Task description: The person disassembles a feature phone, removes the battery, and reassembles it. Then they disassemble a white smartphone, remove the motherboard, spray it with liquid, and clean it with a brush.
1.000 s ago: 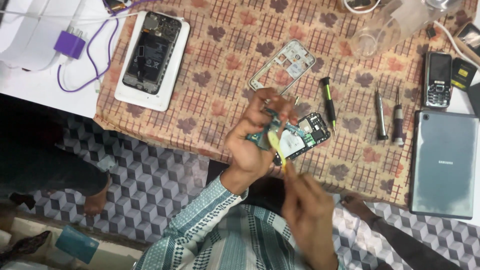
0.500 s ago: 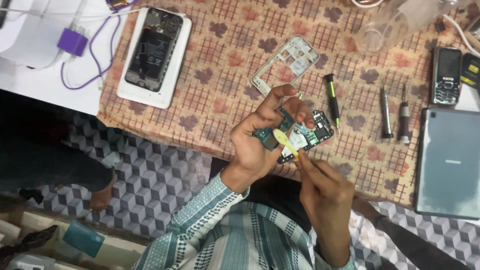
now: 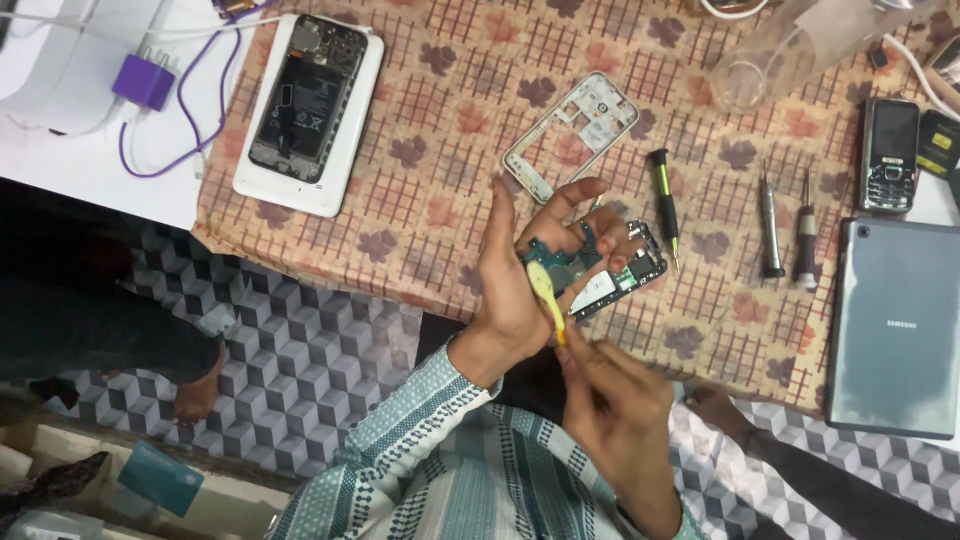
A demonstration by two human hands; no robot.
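My left hand point(image 3: 520, 280) holds a small opened phone body point(image 3: 600, 275) with a teal circuit board showing, just above the table's near edge. My right hand point(image 3: 615, 420) sits below it and grips a thin yellow pry tool point(image 3: 546, 295) whose tip lies against the phone's left side. The thumb of the left hand stands upright next to the tool. A white plastic phone frame point(image 3: 570, 135) lies on the patterned cloth point(image 3: 450, 150) just beyond the hands.
A white phone with its back off point(image 3: 310, 110) lies at the upper left beside a purple charger and cable point(image 3: 145, 85). A green-handled screwdriver point(image 3: 663, 205), two dark screwdrivers point(image 3: 785, 235), a keypad phone point(image 3: 888, 155), a grey tablet point(image 3: 895, 325) and a clear cup point(image 3: 770, 60) lie right.
My left hand has tilted the phone body and raised its thumb. The yellow tool's tip has slid a little to the left along the phone. The view has shifted slightly.
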